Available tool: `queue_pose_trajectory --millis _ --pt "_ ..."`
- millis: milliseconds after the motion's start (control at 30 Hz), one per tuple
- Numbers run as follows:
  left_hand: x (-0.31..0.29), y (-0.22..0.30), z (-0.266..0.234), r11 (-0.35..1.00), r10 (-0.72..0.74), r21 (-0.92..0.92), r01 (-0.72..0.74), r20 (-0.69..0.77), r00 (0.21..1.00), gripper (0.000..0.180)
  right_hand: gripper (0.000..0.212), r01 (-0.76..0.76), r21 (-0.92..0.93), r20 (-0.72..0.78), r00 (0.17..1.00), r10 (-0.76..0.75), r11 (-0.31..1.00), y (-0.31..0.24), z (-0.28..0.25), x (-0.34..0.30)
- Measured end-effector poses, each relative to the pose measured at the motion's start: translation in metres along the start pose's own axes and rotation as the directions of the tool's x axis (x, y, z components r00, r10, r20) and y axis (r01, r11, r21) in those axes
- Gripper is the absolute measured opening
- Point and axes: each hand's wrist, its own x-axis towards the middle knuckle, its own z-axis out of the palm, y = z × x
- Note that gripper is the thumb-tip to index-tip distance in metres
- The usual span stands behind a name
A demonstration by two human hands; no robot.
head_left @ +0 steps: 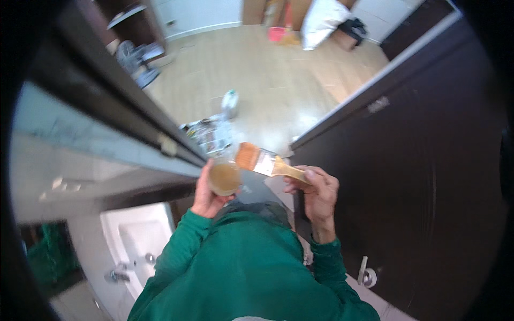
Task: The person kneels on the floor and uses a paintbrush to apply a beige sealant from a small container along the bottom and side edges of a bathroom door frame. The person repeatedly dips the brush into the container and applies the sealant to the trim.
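My left hand [206, 195] is closed around a small clear cup [225, 178] with a cloudy yellowish-brown liquid in it. In my right hand [320, 195] is a flat paintbrush [276, 165], gripped by its wooden handle. Its orange bristles point left, just above and to the right of the cup's rim. From this angle I cannot tell whether the bristles touch the cup. The fingers of my left hand are partly hidden behind the cup.
A dark door [423, 176] with a lever handle stands close on my right. The dark door frame [128, 101] and a white sink [142, 235] are on my left. Ahead on the floor lie newspaper sheets [211, 135] beside a white plastic bottle [230, 104]; a fan [136, 61] stands farther off.
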Motion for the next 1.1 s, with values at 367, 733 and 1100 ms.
queue_pose_trajectory --millis 367,733,1100 --pt "-0.047 -0.047 -0.011 0.993 0.088 -0.075 -0.090 -0.033 0.996 0.065 0.024 0.155 -0.142 0.285 0.952 -0.110 0.978 0.005 0.003 -0.033" --pt "-0.073 -0.066 -0.005 0.976 0.179 -0.103 -0.191 -0.119 0.977 0.055 0.020 0.186 -0.138 0.404 0.907 -0.116 0.973 0.010 0.001 -0.053" --pt "-0.055 -0.049 -0.022 0.956 0.214 -0.149 -0.254 -0.242 0.947 0.063 0.016 0.251 -0.229 0.588 0.806 -0.072 0.941 0.007 0.031 0.006"
